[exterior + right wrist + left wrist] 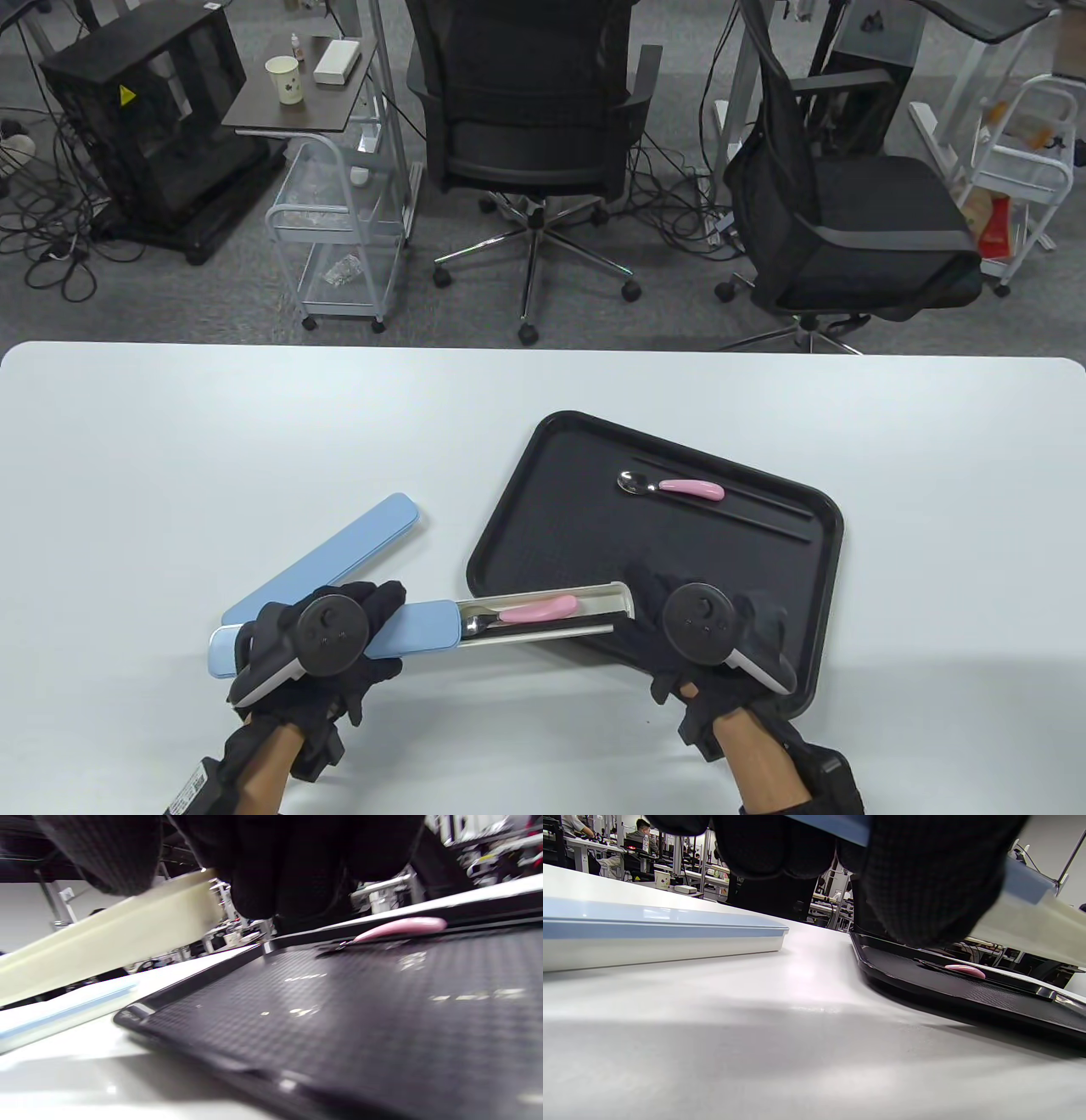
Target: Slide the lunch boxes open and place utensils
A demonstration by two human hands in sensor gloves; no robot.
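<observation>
Table view: a lunch box is held between both hands, just off the near-left corner of the black tray [543, 441]. Its blue lid [424, 626] is gripped by the left hand [327, 632]; the cream inner drawer [585, 594] is gripped at its far end by the right hand [704, 628]. The drawer is seen slid partway out, and a pink-handled spoon [530, 611] with dark chopsticks beside it is exposed inside. A second lunch box [327, 552], closed and blue, is seen lying on the white table [170, 441] just behind the left hand. On the tray a second spoon [674, 486] and a pair of black chopsticks [730, 497] are laid near the far edge.

Left wrist view: the held box is shown lifted above the table, the lid's blue edge [835, 825] clamped under the gloved fingers [925, 878], which the overhead camera does not reveal. The closed box [661, 935] is seen flat on the table.

Right wrist view: the cream drawer [106, 950] is seen tilted and raised, fingers [271, 866] wrapped on its end. The drawer's contents are hidden here.
</observation>
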